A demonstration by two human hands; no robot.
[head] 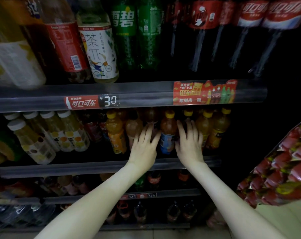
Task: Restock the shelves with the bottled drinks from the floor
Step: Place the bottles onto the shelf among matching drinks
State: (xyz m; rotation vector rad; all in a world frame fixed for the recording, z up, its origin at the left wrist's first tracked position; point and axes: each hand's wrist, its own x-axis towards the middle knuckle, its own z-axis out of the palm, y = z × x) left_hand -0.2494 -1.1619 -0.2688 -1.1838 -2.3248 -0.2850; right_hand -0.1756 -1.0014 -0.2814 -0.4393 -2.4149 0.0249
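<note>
Both my hands reach into the middle shelf of a drinks rack. My left hand lies with spread fingers against a brown tea bottle. My right hand rests, fingers apart, on a dark bottle just right of a yellow-capped bottle with a blue label, which stands between the two hands. Neither hand visibly closes around a bottle. An orange juice bottle stands left of my left hand, and more yellow-capped bottles fill the row to the right.
Large cola, green soda and tea bottles stand on the shelf above, behind a price rail. White-capped juice bottles fill the left of the middle shelf. Lower shelves hold small cola bottles. A red snack rack juts in at right.
</note>
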